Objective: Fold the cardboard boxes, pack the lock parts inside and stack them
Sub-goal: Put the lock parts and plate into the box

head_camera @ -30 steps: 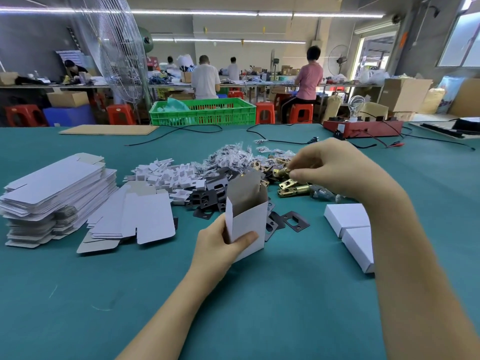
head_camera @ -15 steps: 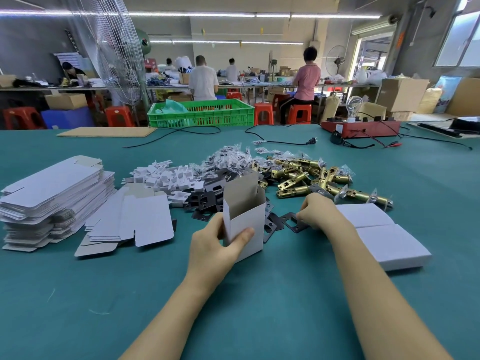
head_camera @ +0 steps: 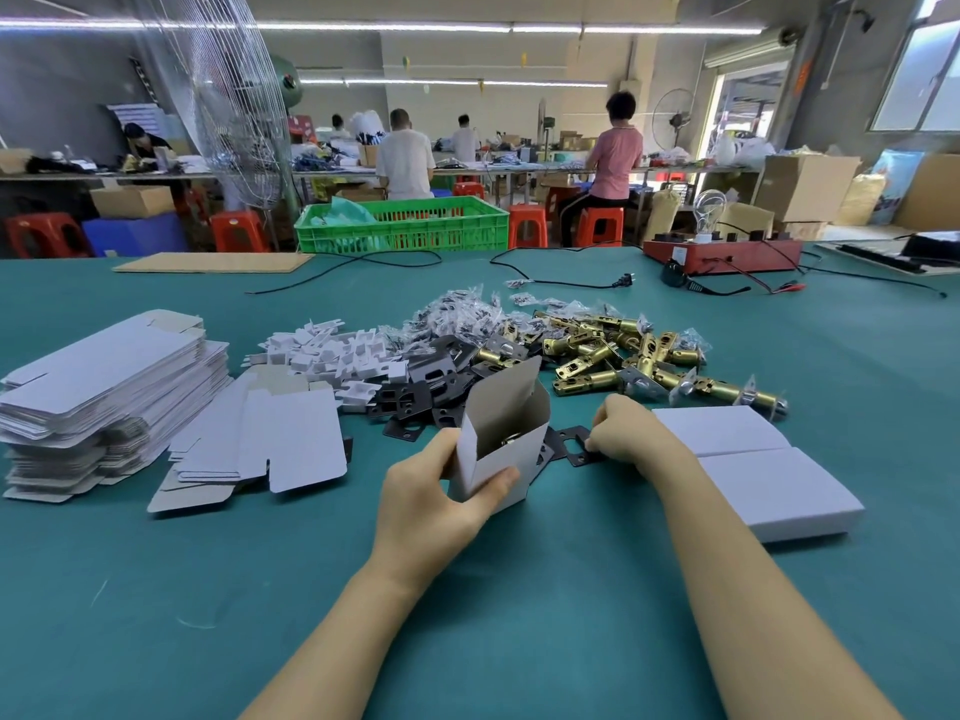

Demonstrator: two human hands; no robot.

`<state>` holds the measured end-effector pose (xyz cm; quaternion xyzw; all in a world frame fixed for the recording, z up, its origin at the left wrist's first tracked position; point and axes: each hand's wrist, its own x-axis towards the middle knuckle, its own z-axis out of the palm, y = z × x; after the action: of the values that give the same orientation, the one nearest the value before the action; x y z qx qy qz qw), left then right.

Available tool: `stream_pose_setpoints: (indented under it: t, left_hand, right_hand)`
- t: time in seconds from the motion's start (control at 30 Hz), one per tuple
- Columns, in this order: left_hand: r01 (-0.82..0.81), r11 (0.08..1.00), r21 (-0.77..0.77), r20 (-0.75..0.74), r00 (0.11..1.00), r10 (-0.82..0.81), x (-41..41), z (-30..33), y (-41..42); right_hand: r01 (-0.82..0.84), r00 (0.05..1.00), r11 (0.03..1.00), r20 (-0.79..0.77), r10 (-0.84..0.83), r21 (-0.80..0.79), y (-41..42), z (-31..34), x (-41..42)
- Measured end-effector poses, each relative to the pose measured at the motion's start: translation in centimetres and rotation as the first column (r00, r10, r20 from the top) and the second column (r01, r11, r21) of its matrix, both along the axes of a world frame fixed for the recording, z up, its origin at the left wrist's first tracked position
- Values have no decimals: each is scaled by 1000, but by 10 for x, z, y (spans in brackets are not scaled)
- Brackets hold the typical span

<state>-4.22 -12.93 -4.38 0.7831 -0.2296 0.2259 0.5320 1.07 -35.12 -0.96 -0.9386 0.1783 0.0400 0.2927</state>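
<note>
The left hand grips an upright open box at the middle; just right, the right hand pinches a black plate. Green table lies bare nearer — flat blanks left, closed boxes right, brass latches beyond.

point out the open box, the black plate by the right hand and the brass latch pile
open box [head_camera: 496, 472]: head view, white front wall
black plate [head_camera: 569, 443]: head view, left edge
brass latch pile [head_camera: 597, 356]: head view, a middle latch barrel

I see matt white cardboard on the box, shiny brass-coloured metal latches, flat black metal plates, and teal cloth covering the table.
</note>
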Motion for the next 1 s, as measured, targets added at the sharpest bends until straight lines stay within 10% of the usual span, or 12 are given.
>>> stream_pose_setpoints:
  t: [1.0]
  left_hand:
    - [-24, 989, -144, -271, 963, -16, 9, -3, 3]
  right_hand:
    - [-72, 995, 930, 91, 42, 360, -10, 13, -11]
